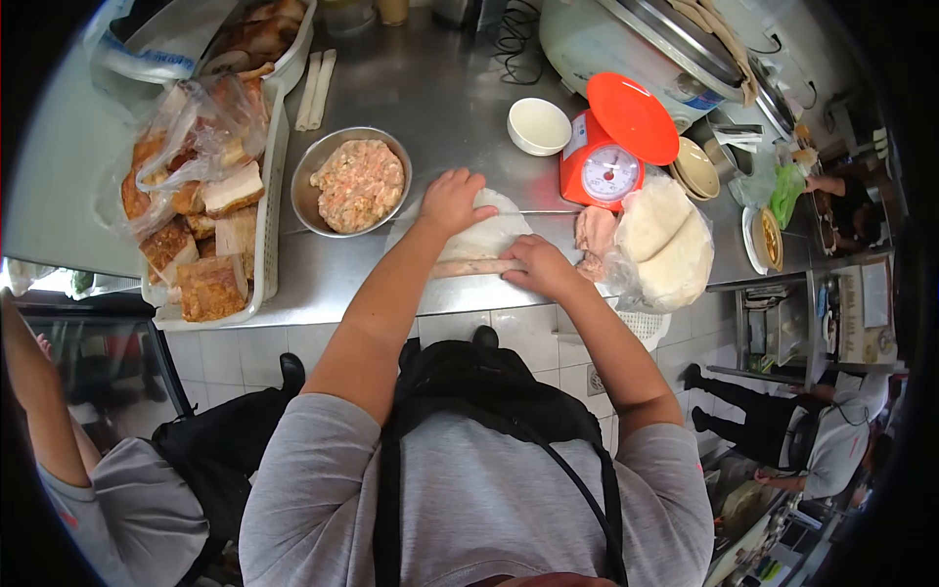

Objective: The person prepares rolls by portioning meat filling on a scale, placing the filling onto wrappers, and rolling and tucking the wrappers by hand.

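A thin white wrapper sheet point(497, 233) lies on the steel counter in front of me. Along its near edge runs a slim roll with pinkish filling point(468, 267). My left hand point(453, 203) rests on the far part of the sheet, fingers stretched out and thumb apart. At the roll's right end, my right hand point(536, 264) has its thumb and fingers closed on it. Left of the sheet stands a metal bowl point(301, 193) of minced meat filling point(360, 186). To the right, a stack of round wrappers point(667, 243) sits in plastic beside raw pink meat point(595, 235).
A red scale point(611, 166) and a white bowl point(539, 127) stand behind my right hand. At left is a basket point(269, 215) of roasted meat chunks point(213, 286). Two finished rolls point(316, 90) lie farther back. Co-workers point(127, 499) point(822, 440) stand on both sides.
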The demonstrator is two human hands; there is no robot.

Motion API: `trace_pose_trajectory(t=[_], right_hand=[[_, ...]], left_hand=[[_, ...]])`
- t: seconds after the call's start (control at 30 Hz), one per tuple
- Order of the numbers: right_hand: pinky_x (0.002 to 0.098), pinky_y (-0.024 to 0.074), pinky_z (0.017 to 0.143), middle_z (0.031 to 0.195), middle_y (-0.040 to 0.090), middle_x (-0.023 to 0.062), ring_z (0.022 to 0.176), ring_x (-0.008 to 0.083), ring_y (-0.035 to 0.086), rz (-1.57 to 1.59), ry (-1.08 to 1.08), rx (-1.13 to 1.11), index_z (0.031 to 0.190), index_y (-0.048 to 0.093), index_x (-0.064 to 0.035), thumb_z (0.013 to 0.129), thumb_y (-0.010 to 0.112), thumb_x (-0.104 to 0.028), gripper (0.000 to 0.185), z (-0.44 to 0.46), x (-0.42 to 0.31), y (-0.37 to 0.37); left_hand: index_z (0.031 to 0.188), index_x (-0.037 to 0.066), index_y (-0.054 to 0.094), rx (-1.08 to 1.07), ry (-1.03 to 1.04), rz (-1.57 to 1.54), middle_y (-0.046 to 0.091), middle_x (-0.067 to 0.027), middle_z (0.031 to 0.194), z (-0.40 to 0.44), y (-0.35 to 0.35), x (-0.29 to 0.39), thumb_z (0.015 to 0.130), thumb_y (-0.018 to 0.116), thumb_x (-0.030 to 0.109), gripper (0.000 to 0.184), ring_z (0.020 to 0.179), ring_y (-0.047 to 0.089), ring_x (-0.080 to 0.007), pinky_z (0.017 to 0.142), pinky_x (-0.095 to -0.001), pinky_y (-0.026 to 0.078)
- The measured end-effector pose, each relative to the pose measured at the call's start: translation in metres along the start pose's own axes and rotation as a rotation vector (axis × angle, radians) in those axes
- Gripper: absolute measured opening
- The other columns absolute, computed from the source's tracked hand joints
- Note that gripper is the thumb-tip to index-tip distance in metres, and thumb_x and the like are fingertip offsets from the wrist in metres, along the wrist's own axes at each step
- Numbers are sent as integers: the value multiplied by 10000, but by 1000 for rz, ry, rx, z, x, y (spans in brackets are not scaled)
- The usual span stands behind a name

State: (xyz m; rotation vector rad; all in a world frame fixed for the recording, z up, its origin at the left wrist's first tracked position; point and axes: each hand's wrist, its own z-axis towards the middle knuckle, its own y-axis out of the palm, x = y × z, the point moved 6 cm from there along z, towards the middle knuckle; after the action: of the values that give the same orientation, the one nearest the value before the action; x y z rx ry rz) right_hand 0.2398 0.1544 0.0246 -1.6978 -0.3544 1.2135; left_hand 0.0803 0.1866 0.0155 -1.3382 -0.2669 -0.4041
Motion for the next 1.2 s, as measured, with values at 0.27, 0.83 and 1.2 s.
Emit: trace_pose_trajectory(t=[0.27, 0.83, 1.2], right_hand=[[371, 440, 791, 898, 582, 109, 914, 290, 535, -58, 45, 0, 839, 593, -64, 654, 712, -189, 253, -7, -1, -13], [378, 439, 741, 850, 563, 96, 844, 280, 543, -114, 27, 95, 826, 580, -74, 612, 743, -283, 340, 12, -29, 13], [376, 436, 725, 846, 566, 98, 834, 280, 546, -132, -41, 79, 824, 577, -76, 606, 747, -258, 331, 32, -59, 33]], left_hand=[[921, 123, 562, 39, 20, -9, 535, -83, 939, -1, -1, -1, 682, 679, 432, 408, 927, 509, -280, 800, -396, 428], [911, 127, 557, 38, 9, -36, 533, -84, 934, -1, 0, -3, 681, 680, 428, 399, 926, 512, -284, 800, -399, 427], [921, 133, 556, 31, 15, -63, 532, -80, 945, -2, 1, -5, 678, 682, 422, 398, 930, 512, -280, 798, -398, 426]])
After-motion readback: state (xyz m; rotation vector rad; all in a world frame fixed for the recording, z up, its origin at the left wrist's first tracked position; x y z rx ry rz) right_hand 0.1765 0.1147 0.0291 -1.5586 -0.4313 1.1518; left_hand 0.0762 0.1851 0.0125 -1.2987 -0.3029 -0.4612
